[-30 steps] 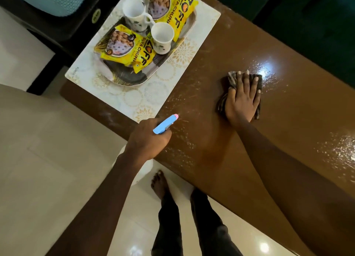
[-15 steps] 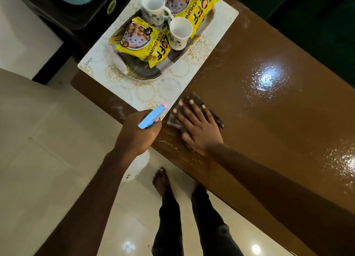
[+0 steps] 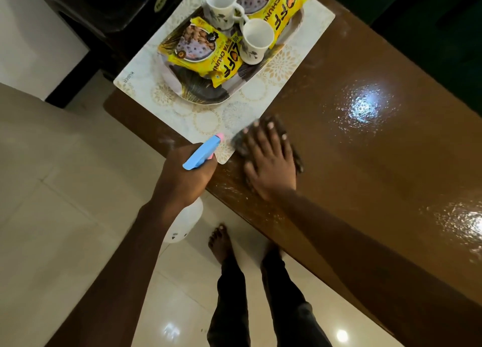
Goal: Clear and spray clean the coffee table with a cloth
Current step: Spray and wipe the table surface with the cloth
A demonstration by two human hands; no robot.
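The brown coffee table [image 3: 365,164] runs diagonally and shines wet in patches. My right hand [image 3: 268,161] lies flat, fingers spread, pressing a dark cloth [image 3: 297,156] onto the tabletop near the front edge, right beside the corner of a white placemat [image 3: 203,122]. My left hand [image 3: 187,172] grips a spray bottle with a blue trigger head [image 3: 203,152]; its white body [image 3: 185,223] hangs below the table edge. The nozzle points over the placemat corner.
On the placemat stands a tray [image 3: 206,92] with two white mugs [image 3: 255,40] and yellow snack packets [image 3: 208,52]. A dark cabinet [image 3: 104,20] is at the table's far left end. My bare feet [image 3: 220,242] stand on pale floor tiles by the table.
My right hand has swept the cloth from the table's middle toward the front edge beside the placemat, then shifted slightly. The left hand with the bottle has stayed near the placemat corner.
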